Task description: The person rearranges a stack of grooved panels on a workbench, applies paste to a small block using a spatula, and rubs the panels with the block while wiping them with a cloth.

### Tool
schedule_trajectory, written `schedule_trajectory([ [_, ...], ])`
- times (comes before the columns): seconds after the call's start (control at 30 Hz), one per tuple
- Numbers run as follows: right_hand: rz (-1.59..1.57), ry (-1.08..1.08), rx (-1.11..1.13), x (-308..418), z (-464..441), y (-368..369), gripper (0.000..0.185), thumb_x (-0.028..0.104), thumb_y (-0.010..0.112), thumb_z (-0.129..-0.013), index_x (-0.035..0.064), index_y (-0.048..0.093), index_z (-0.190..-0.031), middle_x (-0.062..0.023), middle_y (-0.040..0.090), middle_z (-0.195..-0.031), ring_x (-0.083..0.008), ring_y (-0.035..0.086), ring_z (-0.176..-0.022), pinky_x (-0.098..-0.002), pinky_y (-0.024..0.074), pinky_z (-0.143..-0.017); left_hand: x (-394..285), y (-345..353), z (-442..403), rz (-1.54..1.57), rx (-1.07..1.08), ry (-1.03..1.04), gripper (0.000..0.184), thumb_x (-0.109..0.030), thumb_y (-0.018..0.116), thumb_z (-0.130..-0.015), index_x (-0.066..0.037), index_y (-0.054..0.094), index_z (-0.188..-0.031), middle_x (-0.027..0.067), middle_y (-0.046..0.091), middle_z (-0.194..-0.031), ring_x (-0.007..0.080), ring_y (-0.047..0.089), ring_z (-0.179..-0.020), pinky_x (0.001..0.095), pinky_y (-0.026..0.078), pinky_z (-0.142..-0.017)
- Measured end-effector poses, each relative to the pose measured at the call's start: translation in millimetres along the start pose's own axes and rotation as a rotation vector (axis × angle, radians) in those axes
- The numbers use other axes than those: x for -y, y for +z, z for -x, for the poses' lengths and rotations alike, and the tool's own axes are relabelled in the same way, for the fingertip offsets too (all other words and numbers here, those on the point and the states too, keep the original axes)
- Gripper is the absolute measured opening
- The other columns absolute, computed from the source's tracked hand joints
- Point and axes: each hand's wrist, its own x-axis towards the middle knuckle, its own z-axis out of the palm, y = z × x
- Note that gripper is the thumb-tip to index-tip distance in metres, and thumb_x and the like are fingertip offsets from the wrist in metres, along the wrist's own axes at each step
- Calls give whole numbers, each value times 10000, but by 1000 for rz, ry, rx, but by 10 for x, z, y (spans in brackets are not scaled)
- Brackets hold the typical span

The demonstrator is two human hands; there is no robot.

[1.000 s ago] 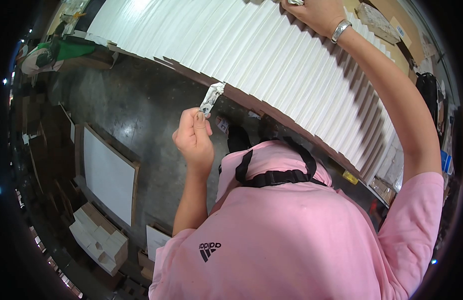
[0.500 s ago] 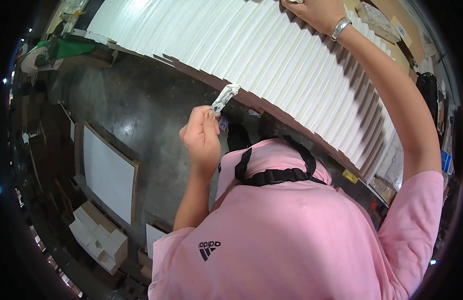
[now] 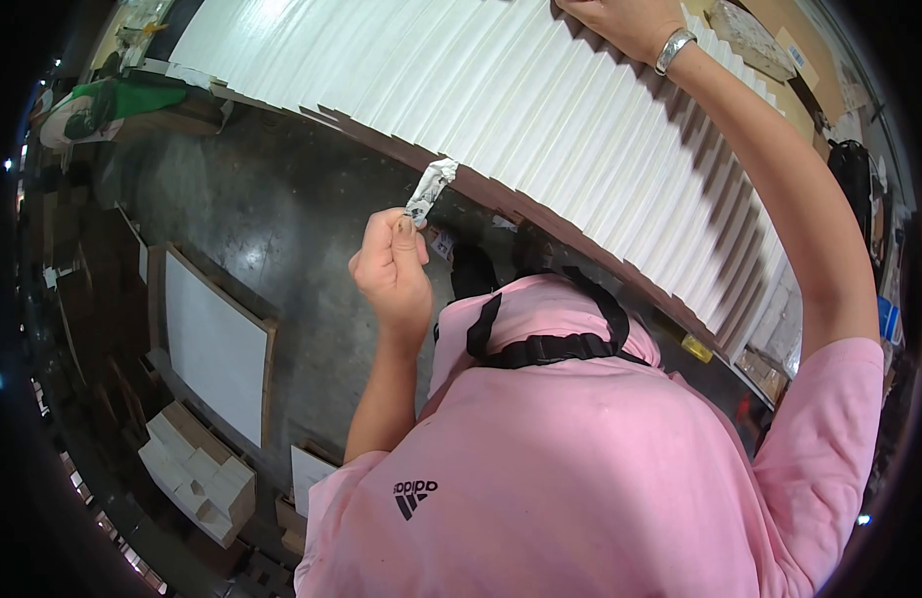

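Currently, the left hand (image 3: 393,264) is clamped on a crumpled strip (image 3: 431,189), pinching its lower end between thumb and bent fingers. The strip is white with dark smudges. Its free end points away from the left hand, toward the brown edge (image 3: 570,239) of a row of white boards (image 3: 501,130). The free end overlaps this edge in view; contact cannot be confirmed.

The boards lie overlapped side by side, ahead of the left hand and beneath the right forearm. The right hand (image 3: 630,25) is over their far part, well apart from the left hand, with a metal bracelet (image 3: 675,50) at its wrist. Its fingertips run out of view; whether they are apart, together or clamped on anything cannot be told.

Step in hand, as judged: holding the strip near the boards with the left hand, with the right arm extended across them.

Requirements for the next move, as judged: moving the strip calls for a firm pinch, since only one end is gripped and the material appears limp. Moving the right hand calls for clearance above the ridges, since dragging could shift the overlapped boards.
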Motion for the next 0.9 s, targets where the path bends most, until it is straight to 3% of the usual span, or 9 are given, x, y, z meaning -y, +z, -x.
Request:
schedule_trajectory([
  [0.37,-21,-23,-32,-38,4,40,301,295,730,-754,61,629,-913,-153,581,-936,-337,580,-945,-442,481,-824,-123,42,78,-76,71,28,205,-106,529,-1037,22,626,-910,-17,516,-631,25,407,-551,205,295,-497],
  [0.47,-15,-24,-35,-14,6,23,301,300,730,-754,62,630,-907,-150,580,-927,-336,579,-947,-444,481,-821,-134,86,52,-66,96,9,179,-63,530,-1011,23,614,-878,7,513,-595,67,469,-540,248,381,-508],
  [0.57,-6,-56,-68,-36,2,46,276,285,728,-758,61,634,-888,-161,581,-937,-344,584,-918,-442,485,-813,-82,112,72,-28,31,49,203,-103,535,-1031,16,634,-901,-16,524,-629,28,423,-552,211,307,-494],
  [0.67,-82,-21,-43,7,28,-19,242,246,731,-748,55,630,-859,-168,584,-893,-351,582,-863,-441,481,-780,-143,108,106,-63,78,13,197,-103,535,-1031,4,642,-906,-14,522,-629,32,427,-557,217,321,-497],
  [0.73,191,246,376,-214,-58,150,517,530,639,-866,44,693,-1033,-251,681,-1027,-332,649,-886,-427,489,-751,-29,165,141,-60,59,87,202,-93,509,-1036,-7,629,-898,-17,524,-633,46,438,-561,241,357,-504],
  [0.77,-128,16,31,-191,57,149,307,311,692,-845,63,653,-1022,-176,638,-1010,-359,611,-938,-440,481,-793,16,180,160,-81,37,102,200,-89,503,-1033,-14,619,-888,-11,520,-623,53,453,-556,251,373,-502],
  [0.83,-114,-61,-58,-368,69,295,275,278,677,-860,59,640,-1022,-163,633,-1017,-375,597,-946,-438,475,-807,6,183,167,-107,-46,176,149,-70,538,-995,-21,624,-884,23,542,-577,77,524,-519,269,414,-492],
  [0.9,-44,-53,20,-439,12,299,323,324,678,-879,62,648,-1066,-161,629,-1010,-361,593,-976,-432,474,-830,-78,217,211,41,-132,94,115,-55,556,-971,-28,622,-880,43,555,-575,98,541,-500,275,424,-491],
])
